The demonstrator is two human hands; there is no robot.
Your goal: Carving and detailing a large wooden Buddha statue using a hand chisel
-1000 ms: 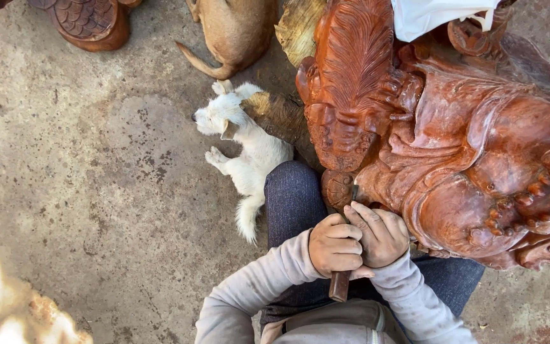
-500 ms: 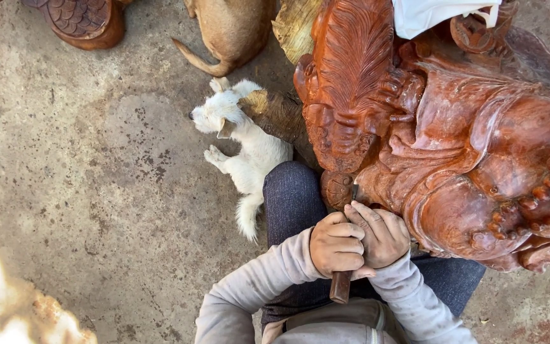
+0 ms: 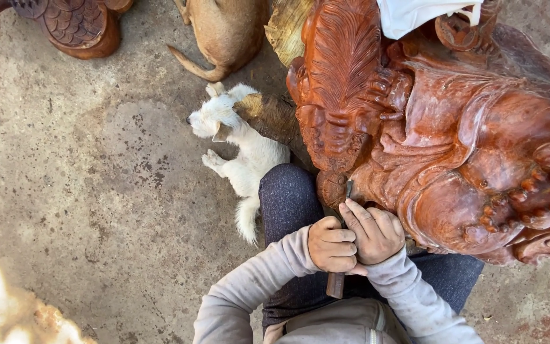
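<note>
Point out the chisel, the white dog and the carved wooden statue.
chisel (image 3: 335, 285): head view, on the wooden handle below the hands.
white dog (image 3: 256, 156): head view, on its back.
carved wooden statue (image 3: 453, 146): head view, on the reddish carved body.

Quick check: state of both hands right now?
Left hand: closed in a fist around the wooden-handled chisel.
Right hand: curled over the same chisel, fingers steadying its blade against the reddish wood carving.
</note>
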